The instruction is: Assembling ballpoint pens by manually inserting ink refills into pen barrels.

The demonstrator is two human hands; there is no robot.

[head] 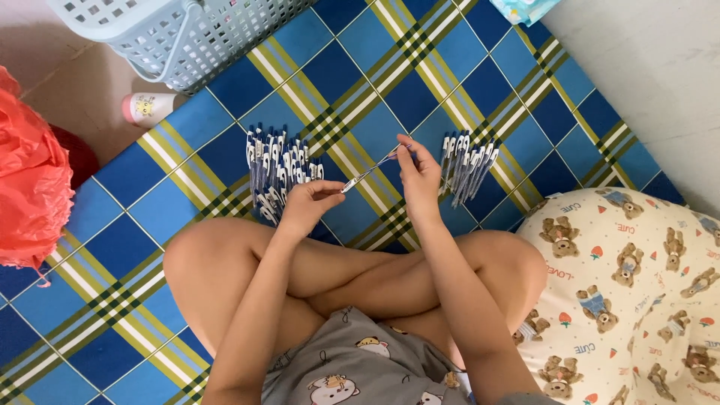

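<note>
I sit cross-legged on a blue plaid mat [150,187]. My left hand [307,204] and my right hand [420,176] hold one thin pen [369,171] between them, the left at its lower end, the right at its upper end. A pile of blue-and-white pens [277,169] lies just beyond my left hand. A smaller pile of similar pens [469,165] lies right of my right hand.
A pale blue plastic basket [187,34] stands at the mat's top left, with a small pink-capped bottle [146,107] beside it. A red plastic bag [30,172] sits at the left edge. A bear-print pillow [637,292] lies at the right.
</note>
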